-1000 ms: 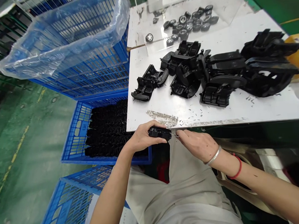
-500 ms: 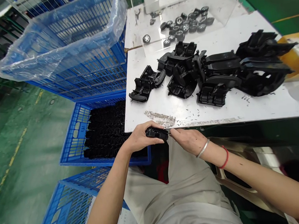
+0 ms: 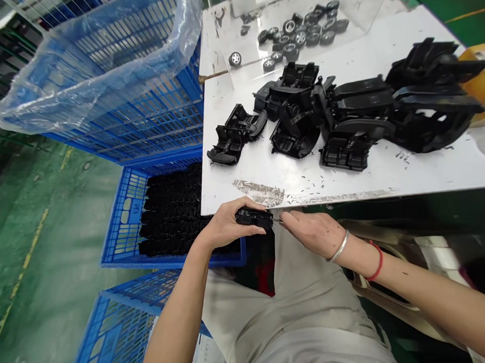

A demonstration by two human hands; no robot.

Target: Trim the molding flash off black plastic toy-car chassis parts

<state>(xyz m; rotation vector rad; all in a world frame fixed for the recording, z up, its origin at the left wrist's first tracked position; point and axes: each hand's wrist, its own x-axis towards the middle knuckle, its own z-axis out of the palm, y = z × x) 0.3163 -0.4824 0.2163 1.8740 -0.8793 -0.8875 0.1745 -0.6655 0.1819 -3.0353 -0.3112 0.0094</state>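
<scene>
Just in front of the table's near edge, my left hand [image 3: 224,225] is closed around a black plastic toy car part [image 3: 253,218], thumb on the near side and fingers on the far side. My right hand [image 3: 311,232] is closed to the right of it, pinching a thin metal tool [image 3: 277,221]. Its narrow tip reaches the right end of the black part; most of the tool is hidden in the fingers. Similar black car interior parts with moulded seats [image 3: 227,143] lie on the white table [image 3: 242,173], several of them heaped to the right [image 3: 357,114].
Small black wheels [image 3: 300,37] lie in a group behind a clear plastic panel. Dark shavings [image 3: 312,182] dot the table's front. A blue crate [image 3: 123,216] full of black parts sits at the left, below a plastic-lined blue crate [image 3: 131,106]. Another blue crate [image 3: 100,338] stands nearer.
My right hand has drawn slightly to the right, away from the black part, so more of the thin metal tool shows. My left hand keeps its hold almost in place.
</scene>
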